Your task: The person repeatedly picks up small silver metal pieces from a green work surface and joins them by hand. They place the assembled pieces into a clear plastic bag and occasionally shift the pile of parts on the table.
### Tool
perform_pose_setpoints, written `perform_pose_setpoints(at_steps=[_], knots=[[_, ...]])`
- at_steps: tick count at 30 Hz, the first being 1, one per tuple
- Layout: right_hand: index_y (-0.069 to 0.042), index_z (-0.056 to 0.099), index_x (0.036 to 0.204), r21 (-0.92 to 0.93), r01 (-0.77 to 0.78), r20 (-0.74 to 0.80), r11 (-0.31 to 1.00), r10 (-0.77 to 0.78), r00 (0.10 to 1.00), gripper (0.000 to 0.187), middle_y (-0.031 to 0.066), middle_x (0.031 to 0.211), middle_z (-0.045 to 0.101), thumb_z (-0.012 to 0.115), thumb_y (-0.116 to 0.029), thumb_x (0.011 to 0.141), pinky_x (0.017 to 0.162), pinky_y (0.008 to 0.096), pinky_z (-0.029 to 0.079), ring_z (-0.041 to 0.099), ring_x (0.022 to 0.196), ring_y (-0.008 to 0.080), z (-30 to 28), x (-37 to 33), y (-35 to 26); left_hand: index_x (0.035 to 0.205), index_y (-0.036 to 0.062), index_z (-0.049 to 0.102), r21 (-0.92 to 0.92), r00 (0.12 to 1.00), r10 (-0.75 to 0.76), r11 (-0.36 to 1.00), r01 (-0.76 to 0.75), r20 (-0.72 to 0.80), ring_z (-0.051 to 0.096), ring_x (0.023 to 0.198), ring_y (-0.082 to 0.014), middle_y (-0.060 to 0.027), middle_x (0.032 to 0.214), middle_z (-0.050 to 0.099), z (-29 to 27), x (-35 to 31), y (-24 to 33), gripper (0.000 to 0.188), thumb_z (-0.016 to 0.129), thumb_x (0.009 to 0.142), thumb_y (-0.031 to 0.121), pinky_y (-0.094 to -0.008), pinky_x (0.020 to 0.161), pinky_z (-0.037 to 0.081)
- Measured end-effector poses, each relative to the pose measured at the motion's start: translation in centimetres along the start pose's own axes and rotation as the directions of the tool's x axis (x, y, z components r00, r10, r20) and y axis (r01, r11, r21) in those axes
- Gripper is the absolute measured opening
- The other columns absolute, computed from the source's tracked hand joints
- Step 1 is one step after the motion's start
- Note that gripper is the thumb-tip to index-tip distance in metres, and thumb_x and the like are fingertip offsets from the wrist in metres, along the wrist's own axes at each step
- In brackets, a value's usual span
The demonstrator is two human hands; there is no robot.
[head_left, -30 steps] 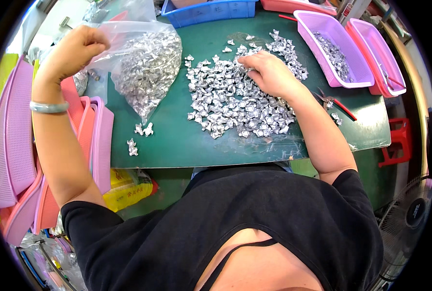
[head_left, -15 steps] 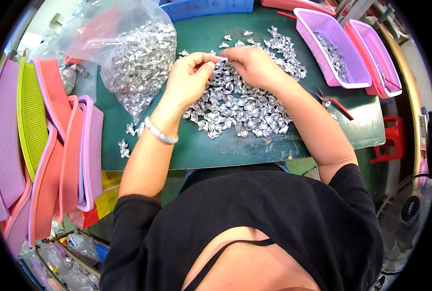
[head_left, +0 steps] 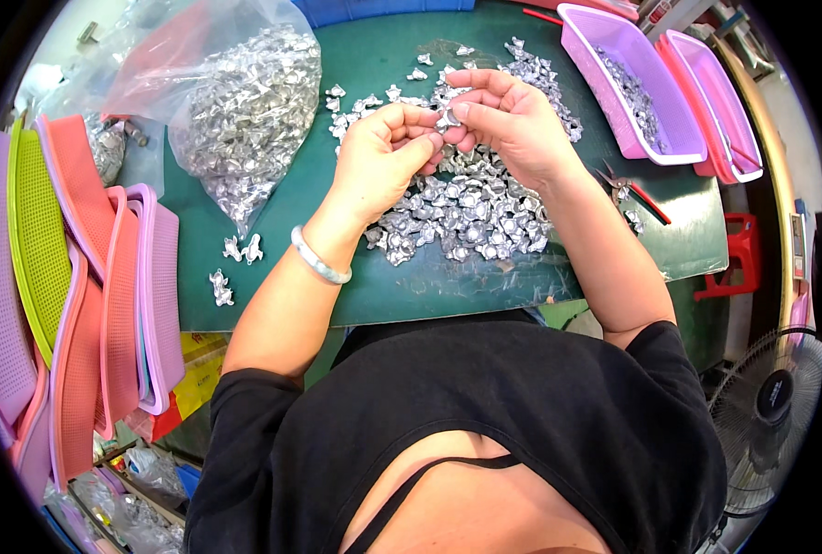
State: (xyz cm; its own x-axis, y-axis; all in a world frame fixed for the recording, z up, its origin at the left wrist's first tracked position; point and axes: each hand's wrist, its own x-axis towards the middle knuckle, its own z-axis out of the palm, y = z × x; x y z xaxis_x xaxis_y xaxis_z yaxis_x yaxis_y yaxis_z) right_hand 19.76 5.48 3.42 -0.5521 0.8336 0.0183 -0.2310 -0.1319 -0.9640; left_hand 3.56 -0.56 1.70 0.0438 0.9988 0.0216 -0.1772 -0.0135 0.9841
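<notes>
Both hands meet above a pile of small silvery metal castings [head_left: 476,217] on the green table. Between the thumb and fingers of my right hand [head_left: 517,125] is one small metal casting [head_left: 447,121]. My left hand [head_left: 383,157], with a pale bangle on its wrist, has its fingers curled and its thumb pressed in, closed at the lower left side of the same casting. The fingertips partly hide the piece. Other castings lie loose beyond my hands, and a few [head_left: 243,248] rest apart near the left table edge.
A clear plastic bag [head_left: 254,120] full of castings lies at the left. Stacked plastic baskets [head_left: 37,240] stand beyond the left edge. At the right are a purple basket [head_left: 605,111] holding castings, pliers with red handles [head_left: 649,203] and a fan [head_left: 767,406].
My hands have drawn back from the far part of the pile toward me. The right hand has turned and now holds a casting up against the left fingertips. The view has shifted slightly.
</notes>
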Motion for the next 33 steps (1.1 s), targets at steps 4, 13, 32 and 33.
perform_pose_setpoints(at_steps=[4, 13, 32, 33], knots=[[0.008, 0.045, 0.110, 0.050, -0.026, -0.006, 0.998, 0.026, 1.000, 0.035, 0.0095, 0.082, 0.057, 0.057, -0.002, 0.079, 0.058, 0.0226, 0.048, 0.059, 0.067, 0.0139, 0.1, -0.4, -0.1, 0.095, -0.0013, 0.055, -0.005, 1.000, 0.017, 1.000, -0.017, 0.015, 0.058, 0.068, -0.0088, -0.0062, 0.081, 0.061, -0.1, -0.3, -0.3, 0.015, 0.057, 0.081, 0.005, -0.0207, 0.058, 0.047], [0.006, 0.048, 0.108, -0.173, 0.090, 0.019, 0.981, -0.088, 0.996, 0.032, 0.0065, 0.076, 0.059, 0.056, -0.004, 0.079, 0.057, 0.0208, 0.046, 0.057, 0.063, 0.0108, 0.7, -2.5, 0.2, 0.084, 0.0023, 0.058, -0.072, 0.999, -0.029, 0.997, 0.027, -0.037, 0.055, 0.059, -0.0086, -0.0040, 0.072, 0.061, 1.0, -2.0, 0.0, 0.011, 0.057, 0.083, 0.013, -0.0204, 0.053, 0.045], [-0.007, 0.059, 0.095, -0.862, 0.441, 0.289, 0.249, -0.475, 0.832, 0.028, 0.0034, 0.073, 0.058, 0.063, -0.005, 0.068, 0.068, 0.0342, 0.041, 0.053, 0.073, 0.0224, 1.5, -9.9, 4.3, 0.097, 0.0006, 0.053, -0.354, 0.925, -0.374, 0.857, 0.374, 0.071, 0.057, 0.066, -0.0136, -0.0087, 0.081, 0.059, 1.4, -9.4, -1.1, 0.015, 0.050, 0.083, 0.007, -0.0217, 0.056, 0.047], [-0.007, 0.060, 0.095, -0.855, 0.424, 0.249, 0.299, -0.480, 0.841, 0.027, 0.0030, 0.073, 0.059, 0.063, -0.004, 0.068, 0.067, 0.0338, 0.041, 0.054, 0.072, 0.0220, 1.7, -10.0, 4.2, 0.097, 0.0007, 0.054, -0.322, 0.921, -0.381, 0.865, 0.386, 0.079, 0.057, 0.065, -0.0136, -0.0087, 0.081, 0.060, 1.4, -9.5, -1.0, 0.016, 0.050, 0.084, 0.008, -0.0217, 0.056, 0.047]])
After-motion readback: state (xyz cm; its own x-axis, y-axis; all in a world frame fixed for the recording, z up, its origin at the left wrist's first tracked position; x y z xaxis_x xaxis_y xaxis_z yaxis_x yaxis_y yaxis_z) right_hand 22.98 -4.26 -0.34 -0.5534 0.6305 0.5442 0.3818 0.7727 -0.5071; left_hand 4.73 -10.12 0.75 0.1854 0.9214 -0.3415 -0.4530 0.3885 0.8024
